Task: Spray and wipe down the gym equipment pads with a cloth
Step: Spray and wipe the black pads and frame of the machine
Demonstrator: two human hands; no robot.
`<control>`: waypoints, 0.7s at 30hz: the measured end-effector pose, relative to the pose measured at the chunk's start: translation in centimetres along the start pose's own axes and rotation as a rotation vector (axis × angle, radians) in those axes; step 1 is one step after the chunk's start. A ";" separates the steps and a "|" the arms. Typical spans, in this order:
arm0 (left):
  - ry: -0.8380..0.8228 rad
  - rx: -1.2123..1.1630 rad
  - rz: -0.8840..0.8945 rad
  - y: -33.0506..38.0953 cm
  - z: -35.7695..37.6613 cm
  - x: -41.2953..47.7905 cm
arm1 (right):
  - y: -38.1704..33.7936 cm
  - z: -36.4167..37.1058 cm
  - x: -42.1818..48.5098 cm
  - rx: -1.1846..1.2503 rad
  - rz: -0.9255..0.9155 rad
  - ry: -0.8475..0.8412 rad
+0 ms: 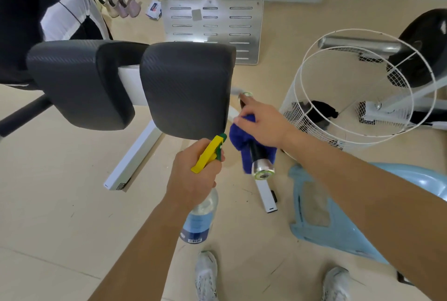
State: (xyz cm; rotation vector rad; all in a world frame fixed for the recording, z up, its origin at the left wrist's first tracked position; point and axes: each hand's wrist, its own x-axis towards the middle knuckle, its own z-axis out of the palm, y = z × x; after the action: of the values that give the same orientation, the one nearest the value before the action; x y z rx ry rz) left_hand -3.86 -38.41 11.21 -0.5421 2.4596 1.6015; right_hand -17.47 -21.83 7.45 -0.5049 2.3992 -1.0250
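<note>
The floor (60, 180) is beige, smooth and matte, with faint seams and a few dark scuff marks. At 12 o'clock a slotted sheet-metal plate (212, 25) leans at the base of the white wall. Three kettlebells (121, 3) stand at 11 o'clock. A white wire basket (295, 112), cylindrical and mesh-walled, stands at 2 o'clock, with a black weight plate (425, 42) beyond it. A light-blue plastic chair (338, 228) lies at 4 o'clock. Your grey-white shoes (205, 274) show at 6 o'clock.

Your hands are apart, the left nearer to you.

Your left hand (193, 175) is clamped round the neck of the spray bottle (200, 218), fingers curled at the yellow trigger (208, 154). The green nozzle (222, 140) sits just below the lower edge of the right pad (186, 88).

Your right hand (261, 124) lies at 2 o'clock from the left. It grips the blue cloth (239, 138) over the handle bar (257, 155), with the index finger extended along the bar. The cloth is bunched just beside the right pad's lower right corner.

Both the right pad and the left pad (77, 83) are dark grey, rounded rectangles with a fine woven, carbon-style surface. They mount on a white box-section frame (135, 155). The bottle is clear plastic with a blue label. The cloth looks soft and fleecy. The bar is black with a chrome end cap (263, 173).
</note>
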 end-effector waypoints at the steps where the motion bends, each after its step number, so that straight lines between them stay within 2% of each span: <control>1: 0.005 -0.008 0.016 0.2 -0.1 0.2 | 0.1 0.0 1.1 -0.029 0.015 0.072; 3: 0.021 -0.024 0.034 0.5 -0.1 0.5 | 0.3 -0.6 3.5 -0.031 0.085 0.261; 5: 0.037 -0.031 0.040 0.7 -0.1 0.8 | 0.2 -1.6 5.1 0.075 0.186 0.419; 6: 0.040 -0.034 0.042 0.7 0.0 0.9 | 0.2 -1.8 5.6 0.127 0.209 0.413; 9: 0.031 -0.031 0.040 0.6 0.2 1.2 | 0.6 -0.5 5.5 0.222 0.209 0.170; 10: 0.029 -0.028 0.043 0.5 0.2 1.2 | 0.8 0.0 5.1 0.239 0.201 0.134; 17: 0.045 0.006 0.012 0.4 0.4 1.0 | -0.7 -0.6 1.7 0.019 0.182 0.159; 21: 0.056 -0.022 -0.012 0.4 0.3 1.0 | -1.3 -0.9 -1.7 -0.081 0.128 0.113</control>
State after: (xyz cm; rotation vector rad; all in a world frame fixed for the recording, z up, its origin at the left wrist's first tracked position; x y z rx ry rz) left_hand -4.98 -38.21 11.12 -0.6117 2.4762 1.6329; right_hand -16.38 -21.29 9.48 -0.3242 2.5449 -0.9265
